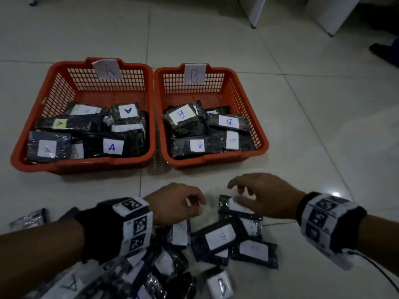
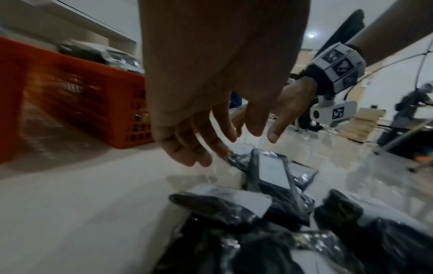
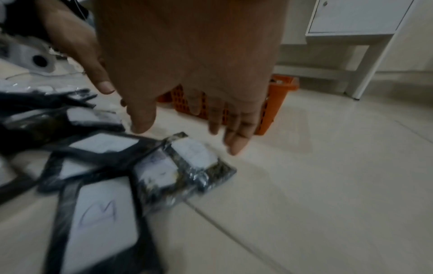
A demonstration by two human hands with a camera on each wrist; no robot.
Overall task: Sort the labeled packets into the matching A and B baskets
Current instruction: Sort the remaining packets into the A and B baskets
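Two orange baskets stand side by side on the tiled floor: basket A (image 1: 26, 160) on the left and basket B (image 1: 264, 145) on the right, each holding several dark packets with white labels. A loose heap of packets (image 1: 220, 236) lies on the floor in front of them. My left hand (image 1: 179, 203) hovers over the heap's near-left part, fingers loosely curled, holding nothing (image 2: 199, 140). My right hand (image 1: 259, 193) hangs just above a small packet (image 1: 236, 205) at the heap's far edge, fingers spread and empty (image 3: 187, 120). That small packet (image 3: 194, 155) lies flat under the fingertips.
White cabinet legs (image 1: 254, 11) stand at the back right, and a dark shoe (image 1: 382, 52) shows at the right edge. A stray packet (image 1: 28, 219) lies at the far left. A cable (image 1: 380, 270) trails from my right wristband. Bare tile lies to the right of the heap.
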